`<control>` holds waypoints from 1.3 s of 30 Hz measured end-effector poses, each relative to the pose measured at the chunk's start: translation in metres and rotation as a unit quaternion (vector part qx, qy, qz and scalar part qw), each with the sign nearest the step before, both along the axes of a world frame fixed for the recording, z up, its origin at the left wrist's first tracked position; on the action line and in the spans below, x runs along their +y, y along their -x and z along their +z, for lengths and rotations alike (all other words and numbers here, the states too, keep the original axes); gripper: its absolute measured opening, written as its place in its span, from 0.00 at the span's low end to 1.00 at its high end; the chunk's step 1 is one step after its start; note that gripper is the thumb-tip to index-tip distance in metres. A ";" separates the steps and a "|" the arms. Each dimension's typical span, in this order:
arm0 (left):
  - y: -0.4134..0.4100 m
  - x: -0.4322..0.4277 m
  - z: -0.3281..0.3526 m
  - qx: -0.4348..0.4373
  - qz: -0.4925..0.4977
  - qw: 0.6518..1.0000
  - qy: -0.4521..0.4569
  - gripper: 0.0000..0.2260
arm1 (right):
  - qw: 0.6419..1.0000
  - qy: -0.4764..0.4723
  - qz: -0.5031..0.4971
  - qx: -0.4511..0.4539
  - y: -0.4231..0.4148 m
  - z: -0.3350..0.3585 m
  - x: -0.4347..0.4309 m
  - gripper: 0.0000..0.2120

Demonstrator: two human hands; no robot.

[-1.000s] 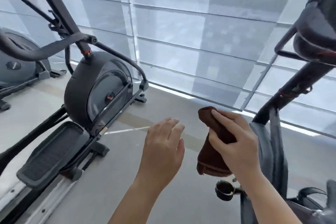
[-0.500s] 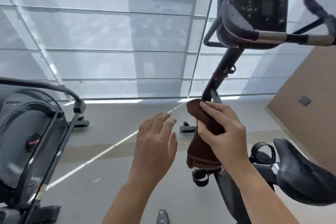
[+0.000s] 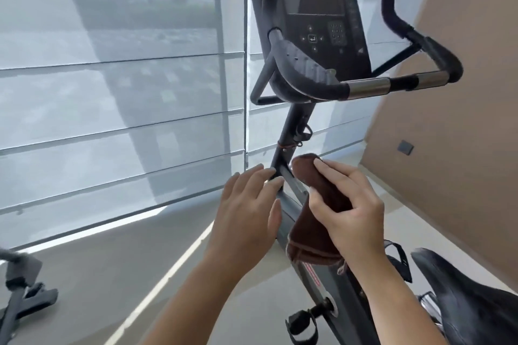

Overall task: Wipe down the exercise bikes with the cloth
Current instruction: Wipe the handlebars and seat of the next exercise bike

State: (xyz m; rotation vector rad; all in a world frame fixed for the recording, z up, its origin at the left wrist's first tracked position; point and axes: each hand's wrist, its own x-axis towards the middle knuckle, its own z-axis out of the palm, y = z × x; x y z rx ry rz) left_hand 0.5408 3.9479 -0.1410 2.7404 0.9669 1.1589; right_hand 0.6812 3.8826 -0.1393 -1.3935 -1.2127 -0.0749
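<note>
Right hand (image 3: 347, 210) gripped the folded brown cloth (image 3: 316, 221), centre-right of frame, fingers over its top, loose end hanging below the palm. Cloth sat in front of the bike (image 3: 291, 131) post; contact with the frame can't be told. Left hand (image 3: 249, 213) was empty, fingers spread, lower centre, just left of the post. Console (image 3: 311, 8) and handlebar (image 3: 392, 84) filled the upper right; saddle (image 3: 462, 297) at lower right.

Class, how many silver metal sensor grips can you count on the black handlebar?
2: one silver metal grip near the console, another further right; the handlebar's left side is partly hidden.
</note>
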 end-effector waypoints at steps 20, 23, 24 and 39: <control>-0.094 0.199 0.063 -0.019 -0.133 0.990 -0.038 0.17 | 0.969 -0.020 -0.178 -0.172 -0.105 0.080 0.145 0.17; -0.105 0.228 0.073 -0.015 -0.162 0.985 -0.057 0.18 | 0.963 -0.014 -0.195 -0.183 -0.118 0.102 0.167 0.17; -0.108 0.238 0.076 -0.012 -0.173 0.983 -0.066 0.18 | 0.966 -0.011 -0.191 -0.174 -0.120 0.110 0.177 0.17; -0.132 0.328 0.085 -0.047 -0.284 0.951 -0.110 0.29 | 0.942 0.231 -0.185 -0.160 -0.103 0.115 0.217 0.22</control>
